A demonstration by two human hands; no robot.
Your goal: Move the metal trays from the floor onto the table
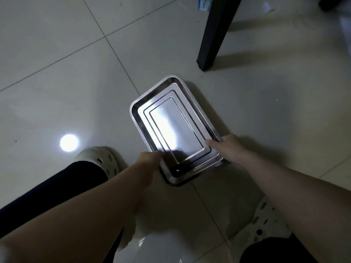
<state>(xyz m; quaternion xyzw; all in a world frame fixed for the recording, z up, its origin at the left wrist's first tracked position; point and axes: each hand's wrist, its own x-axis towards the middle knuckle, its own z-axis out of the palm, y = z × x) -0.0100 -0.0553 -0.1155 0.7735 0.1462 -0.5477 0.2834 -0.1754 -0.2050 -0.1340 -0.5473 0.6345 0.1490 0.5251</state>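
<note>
On tiled floor (57, 54), near table leg (214, 33): nested metal trays (171, 118), long axis running away from person. Left hand (150, 158), right hand (226, 147) flank near corners (equally close); thumbs over rim, other fingers hidden, grip unclear.

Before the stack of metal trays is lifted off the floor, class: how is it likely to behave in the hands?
The stack of metal trays looks rigid, so it should not flex. Its polished, reflective surface suggests a slippery grip; the left hand and right hand sit at opposite near corners. Nested loosely, the inner trays may slide or rattle if tilted.
</note>
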